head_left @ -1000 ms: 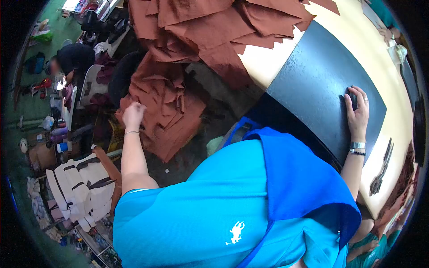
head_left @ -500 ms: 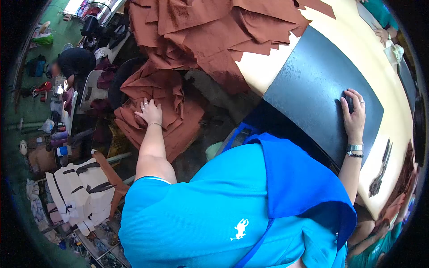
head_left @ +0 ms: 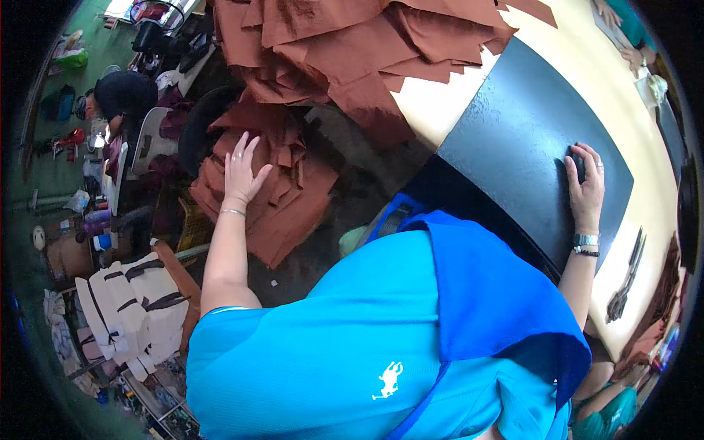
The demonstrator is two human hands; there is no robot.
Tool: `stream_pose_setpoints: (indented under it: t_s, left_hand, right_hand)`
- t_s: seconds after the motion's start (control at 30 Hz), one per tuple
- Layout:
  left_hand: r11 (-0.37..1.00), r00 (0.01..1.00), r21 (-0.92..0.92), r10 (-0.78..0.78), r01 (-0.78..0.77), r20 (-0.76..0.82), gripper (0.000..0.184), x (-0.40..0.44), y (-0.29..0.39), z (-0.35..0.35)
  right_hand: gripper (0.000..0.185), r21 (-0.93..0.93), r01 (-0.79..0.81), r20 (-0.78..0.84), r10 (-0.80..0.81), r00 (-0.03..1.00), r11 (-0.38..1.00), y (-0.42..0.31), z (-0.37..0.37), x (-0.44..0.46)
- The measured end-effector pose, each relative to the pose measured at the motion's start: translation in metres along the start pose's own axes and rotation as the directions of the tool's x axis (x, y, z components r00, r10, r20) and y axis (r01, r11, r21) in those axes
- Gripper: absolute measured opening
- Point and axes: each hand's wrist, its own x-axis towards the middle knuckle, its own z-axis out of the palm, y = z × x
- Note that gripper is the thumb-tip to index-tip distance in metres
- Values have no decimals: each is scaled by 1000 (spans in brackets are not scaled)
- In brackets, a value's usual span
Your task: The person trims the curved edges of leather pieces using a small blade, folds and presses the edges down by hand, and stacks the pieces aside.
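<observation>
My left hand (head_left: 245,174) is open, its fingers stretched and the thumb apart, over a low pile of brown fabric pieces (head_left: 290,220) beside the table. It holds nothing, and I cannot tell whether it still touches the cloth. My right hand (head_left: 587,192) rests on a black sheet (head_left: 524,125) lying on the cream table (head_left: 645,125). Its thumb and fingers are apart, with a dark patch between them that looks like shadow. A larger heap of brown fabric pieces (head_left: 352,55) overhangs the table's edge.
Dark scissors (head_left: 627,286) lie on the table beyond my right wrist. Bundled white pieces with black straps (head_left: 136,312) are at the lower left. A fan (head_left: 154,29) stands at the upper left, near a bent-over person (head_left: 125,95). Another person's hand (head_left: 632,57) is at the table's far side.
My left hand has risen from the low fabric pile and its fingers have straightened. Some top pieces of that pile lie differently. My right hand stays in place on the black sheet.
</observation>
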Motion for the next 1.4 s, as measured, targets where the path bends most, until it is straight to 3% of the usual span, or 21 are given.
stream_pose_setpoints:
  t_s: [0.13, 0.23, 0.27, 0.37, 0.4, 0.5, 0.53, 0.63, 0.7, 0.77, 0.87, 0.97, 1.0, 1.03, 1.1, 1.17, 1.23, 1.27, 1.3, 1.33, 1.4]
  left_hand:
    - [901, 916, 178, -401, 397, -12, 65, -48, -15, 56]
    - [816, 803, 65, -578, 575, 144, 63, -62, -29, 58]
    - [826, 823, 63, -563, 560, 73, 60, -63, -29, 52]
    - [843, 829, 236, -528, 484, 183, 58, -56, -48, 31]
    - [835, 835, 239, -534, 495, 135, 53, -54, -58, 25]
    - [695, 758, 308, -562, 650, -332, 50, -47, -58, 18]
    - [737, 749, 241, -499, 631, -436, 52, -45, -69, 29]
    - [837, 881, 278, -462, 471, -99, 55, -32, -37, 15]
    - [846, 885, 282, -465, 452, -24, 51, -34, -27, 27]
    - [792, 819, 302, -571, 531, 56, 45, -38, -29, 42]
    - [776, 784, 181, -619, 605, 33, 40, -47, -44, 61]
    - [736, 751, -186, -661, 651, 9, 39, -42, -50, 59]
    - [815, 826, -232, -559, 531, -76, 42, -40, -48, 49]
    - [798, 865, -368, -500, 477, 39, 44, -34, -54, 36]
    - [795, 910, -522, -407, 309, -81, 46, -23, -102, 53]
    - [778, 852, -348, -468, 524, 235, 46, 8, -121, 10]
    - [807, 815, -162, -523, 568, 249, 43, 26, -121, -30]
    - [822, 826, 89, -564, 562, -3, 41, 25, -111, -37]
    - [751, 820, 332, -512, 571, -255, 40, 26, -101, -41]
    - [692, 778, 375, -463, 617, -425, 41, 26, -113, -28]
    - [717, 776, 307, -535, 626, -333, 46, 31, -90, -16]
  right_hand:
    - [26, 12, 2, -6, -1, 1000, 1000, 0, -1, -1]
    - [26, 18, 1, -5, -1, 1000, 1000, -1, -1, 0]
    - [26, 18, -1, -3, 1, 1000, 1000, -1, -1, 0]
    - [26, 13, -7, -7, 7, 1000, 1000, -2, -1, 0]
    - [26, 11, -3, -7, 3, 1000, 1000, -2, -1, -1]
    - [27, 10, 5, -6, -5, 1000, 1000, -2, -1, 0]
    - [27, 13, 5, -3, -5, 1000, 1000, 1, -1, 0]
    - [27, 3, -4, 1, 4, 1000, 1000, 0, 0, 0]
    - [27, 3, -14, 11, 14, 1000, 1000, -1, -1, -1]
    - [27, 19, -24, 29, 23, 999, 1000, 0, -2, 0]
    - [27, 16, -11, 30, 11, 999, 1000, 3, -1, 0]
    - [27, 11, -11, 22, 11, 1000, 1000, 0, -2, -1]
    - [27, 9, -13, 25, 13, 1000, 1000, 0, -2, -1]
    - [27, 7, -15, 27, 15, 1000, 1000, 0, -3, -1]
    - [27, 8, -22, 26, 22, 999, 1000, -1, -3, 0]
    - [27, 12, -31, 25, 31, 999, 999, -3, -2, 0]
    - [27, 7, -18, 24, 18, 1000, 1000, 0, -1, -1]
    - [28, 5, -13, 22, 13, 1000, 1000, 1, -1, 0]
    - [28, 6, -17, 26, 17, 1000, 1000, 0, 0, 0]
    - [28, 6, -24, 28, 24, 999, 1000, 0, 0, 0]
    - [28, 4, -37, 30, 37, 999, 999, -1, -3, -1]
